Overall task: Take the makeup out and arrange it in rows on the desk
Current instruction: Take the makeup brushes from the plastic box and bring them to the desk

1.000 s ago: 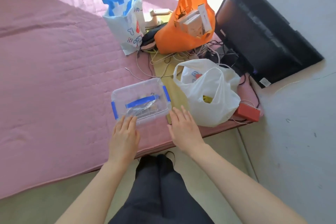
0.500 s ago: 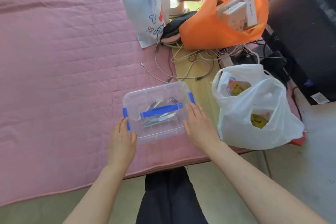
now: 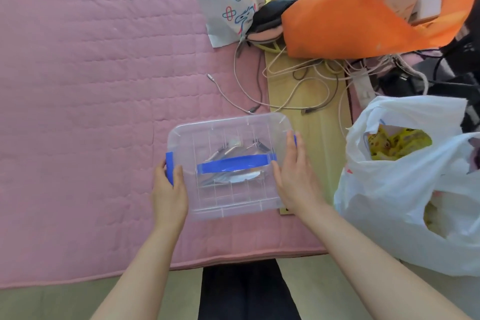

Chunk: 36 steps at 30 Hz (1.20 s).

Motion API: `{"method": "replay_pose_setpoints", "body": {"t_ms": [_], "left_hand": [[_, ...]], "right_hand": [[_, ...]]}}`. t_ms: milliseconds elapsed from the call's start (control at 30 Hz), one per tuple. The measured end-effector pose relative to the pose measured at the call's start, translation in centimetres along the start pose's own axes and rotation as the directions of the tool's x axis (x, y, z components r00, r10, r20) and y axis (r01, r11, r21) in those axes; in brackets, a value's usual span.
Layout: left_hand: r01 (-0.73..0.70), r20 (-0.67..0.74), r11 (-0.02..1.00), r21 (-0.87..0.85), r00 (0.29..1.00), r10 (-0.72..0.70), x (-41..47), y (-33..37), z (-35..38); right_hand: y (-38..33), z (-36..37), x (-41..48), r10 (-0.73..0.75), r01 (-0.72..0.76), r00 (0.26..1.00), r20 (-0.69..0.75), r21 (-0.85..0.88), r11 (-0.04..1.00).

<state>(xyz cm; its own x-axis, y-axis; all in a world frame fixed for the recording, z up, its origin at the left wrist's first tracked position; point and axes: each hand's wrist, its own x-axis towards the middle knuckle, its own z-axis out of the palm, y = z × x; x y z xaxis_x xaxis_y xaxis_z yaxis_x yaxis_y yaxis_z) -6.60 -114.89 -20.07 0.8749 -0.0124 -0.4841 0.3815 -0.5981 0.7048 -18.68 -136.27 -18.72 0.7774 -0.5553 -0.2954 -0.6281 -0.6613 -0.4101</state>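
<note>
Clear plastic box (image 3: 233,197), blue latches, lies near front edge of pink quilted mat (image 3: 91,86); makeup (image 3: 228,149) inside, blurred. Left hand (image 3: 168,192) pinches left latch (image 3: 169,167); right hand (image 3: 293,176), fingers straight, presses right end. White plastic bag (image 3: 402,189) close right; mat runs wide leftward.

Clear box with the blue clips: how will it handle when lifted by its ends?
Likely stiff: the clear box shows moulded ribs and holds shape between left hand and right hand. Probably light: only a few slim silvery items inside, which may slide if tilted. Smooth plastic could slip; the left hand pinches a blue clip.
</note>
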Motion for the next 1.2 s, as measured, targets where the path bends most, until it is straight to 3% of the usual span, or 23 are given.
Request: {"method": "replay_pose_setpoints", "body": {"t_ms": [67,200,400,733,900,1067,1200], "left_hand": [[0.016,-0.044,1.0,-0.02,0.999,-0.017,0.5,-0.3,0.3],[-0.033,-0.077,0.999,0.008,0.996,0.034,1.1,-1.6,0.2],[-0.1,-0.095,0.993,0.061,0.99,0.106,1.5,-3.0,0.7],[-0.106,-0.084,0.992,0.067,0.99,0.111,2.0,-1.8,0.5],[0.05,-0.139,0.996,0.068,0.989,-0.04,2.2,-1.7,0.4],[0.339,-0.022,0.923,-0.182,0.937,-0.348,2.6,-2.1,0.3],[0.213,-0.115,0.968,-0.131,0.967,-0.228,2.1,-1.7,0.3]], "right_hand": [[0.5,0.5,0.7,-0.002,0.004,0.999,-0.05,0.041,0.999],[2.0,1.1,1.3,0.119,-0.113,0.993,0.0,0.316,0.942],[2.2,2.3,1.0,0.115,-0.066,0.979,-0.169,0.273,0.96],[2.0,2.2,1.8,0.221,-0.143,0.962,-0.158,0.399,0.906],[2.4,1.9,1.9,0.386,-0.276,0.92,-0.065,0.593,0.756],[3.3,2.9,1.6,0.579,-0.474,0.815,0.016,0.593,0.65],[2.9,2.2,1.6,0.54,-0.411,0.838,-0.078,0.561,0.718]]}}
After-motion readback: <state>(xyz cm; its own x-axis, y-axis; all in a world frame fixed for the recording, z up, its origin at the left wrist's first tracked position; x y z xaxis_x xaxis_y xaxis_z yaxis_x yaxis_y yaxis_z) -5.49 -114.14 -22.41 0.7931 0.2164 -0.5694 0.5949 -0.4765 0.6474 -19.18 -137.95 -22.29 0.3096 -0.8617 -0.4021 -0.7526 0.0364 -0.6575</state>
